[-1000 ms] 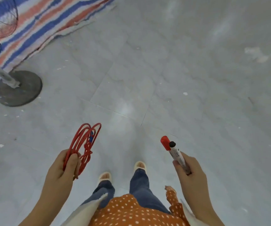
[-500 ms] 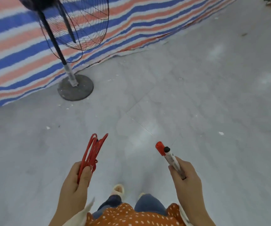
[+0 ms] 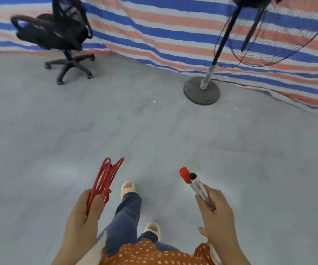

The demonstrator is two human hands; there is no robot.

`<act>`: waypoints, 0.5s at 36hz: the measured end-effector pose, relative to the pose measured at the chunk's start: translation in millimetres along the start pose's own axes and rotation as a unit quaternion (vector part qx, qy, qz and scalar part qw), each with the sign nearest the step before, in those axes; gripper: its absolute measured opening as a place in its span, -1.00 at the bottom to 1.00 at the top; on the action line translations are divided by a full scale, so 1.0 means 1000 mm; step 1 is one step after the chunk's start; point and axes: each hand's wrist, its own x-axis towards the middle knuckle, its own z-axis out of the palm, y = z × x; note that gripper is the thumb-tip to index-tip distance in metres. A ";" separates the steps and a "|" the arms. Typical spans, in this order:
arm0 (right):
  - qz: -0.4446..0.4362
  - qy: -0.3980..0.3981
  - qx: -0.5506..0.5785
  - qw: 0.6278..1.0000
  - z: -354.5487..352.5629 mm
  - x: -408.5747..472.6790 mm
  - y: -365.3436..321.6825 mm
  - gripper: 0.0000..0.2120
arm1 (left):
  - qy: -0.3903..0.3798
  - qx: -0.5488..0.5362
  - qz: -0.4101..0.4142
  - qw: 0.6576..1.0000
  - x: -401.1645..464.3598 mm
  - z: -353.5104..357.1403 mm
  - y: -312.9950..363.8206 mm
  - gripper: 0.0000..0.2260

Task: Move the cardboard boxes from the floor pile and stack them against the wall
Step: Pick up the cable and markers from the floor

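Note:
No cardboard boxes are in view. My left hand (image 3: 83, 213) is closed around a bundle of red cord (image 3: 104, 178) that sticks up from my fist. My right hand (image 3: 216, 211) grips two markers (image 3: 194, 183), one with a red cap and one with a black cap, both pointing up and away from me. Both hands are held low in front of my body, above the grey floor (image 3: 154, 134).
A black office chair (image 3: 58, 35) on wheels stands at the far left. A standing fan (image 3: 202, 90) with a round base is at the far right. A striped blue, white and orange tarp (image 3: 164, 31) hangs along the back.
My view has swung left and upward: the fan has shifted from the left to the right and the office chair has come into view. Both hands keep their hold.

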 end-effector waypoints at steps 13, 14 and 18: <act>-0.209 -0.205 -0.123 0.948 0.077 -0.047 -0.037 -0.81 | 0.238 -0.110 -0.062 0.963 -0.107 -0.074 -0.093 -0.85; -0.219 -0.218 -0.126 0.943 0.086 -0.055 -0.039 -0.81 | 0.252 -0.118 -0.066 0.958 -0.116 -0.081 -0.103 -0.84; -0.255 -0.253 -0.139 0.923 0.120 -0.091 -0.042 -0.80 | 0.299 -0.130 -0.080 0.942 -0.152 -0.108 -0.141 -0.80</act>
